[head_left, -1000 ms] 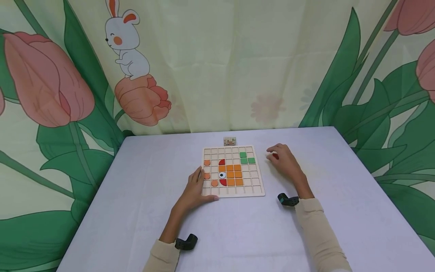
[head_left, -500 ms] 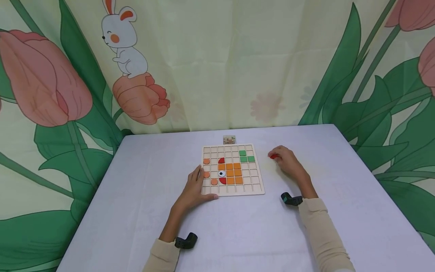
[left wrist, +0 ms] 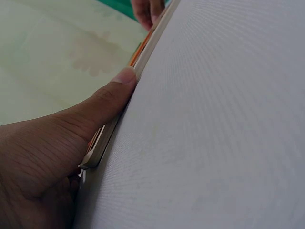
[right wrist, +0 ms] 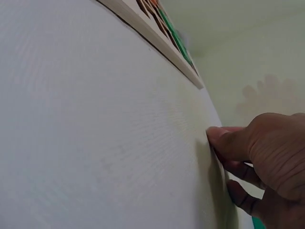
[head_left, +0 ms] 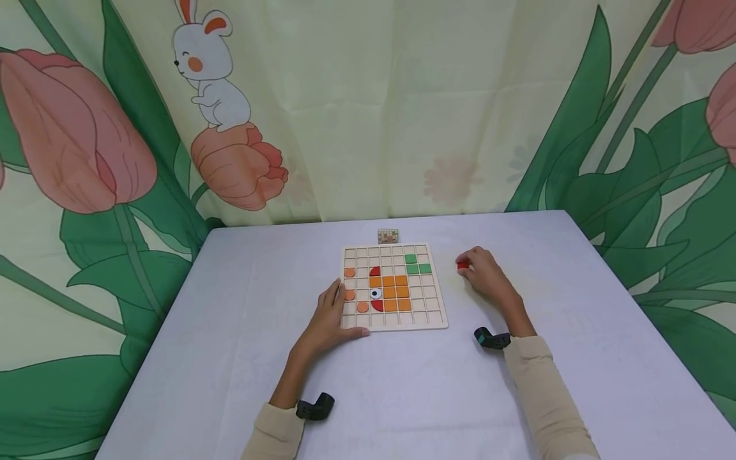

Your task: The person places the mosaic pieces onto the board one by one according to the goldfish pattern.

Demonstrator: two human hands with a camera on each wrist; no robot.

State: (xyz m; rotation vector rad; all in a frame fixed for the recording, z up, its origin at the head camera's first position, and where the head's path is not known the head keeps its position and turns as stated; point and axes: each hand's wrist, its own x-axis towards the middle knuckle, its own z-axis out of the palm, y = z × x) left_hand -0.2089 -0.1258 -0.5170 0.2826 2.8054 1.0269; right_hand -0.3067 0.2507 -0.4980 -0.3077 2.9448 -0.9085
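A square wooden grid board [head_left: 392, 323] lies flat on the table, with orange and green squares, orange discs, red rounded pieces and an eye disc in its cells. My left hand [head_left: 326, 324] rests at its near left corner, straight fingers along the left side and thumb [left wrist: 125, 76] against the front edge. Right of the board, my right hand [head_left: 487, 276] pinches a small red piece [head_left: 462, 265] between thumb and fingertips, low over the tabletop. In the right wrist view the right hand's fingers [right wrist: 228, 143] hide that piece; its exact shape is unclear.
A small patterned card or block [head_left: 388, 236] stands just behind the board. White cloth covers the table [head_left: 402, 396], whose far edge meets a printed curtain [head_left: 356, 128]. Each wrist wears a black camera, one on the left [head_left: 315, 407] and one on the right [head_left: 492, 338].
Over the last second my right hand has shifted slightly right, away from the board, still holding the red piece, which now shows more between the fingertips. My left hand keeps its place.
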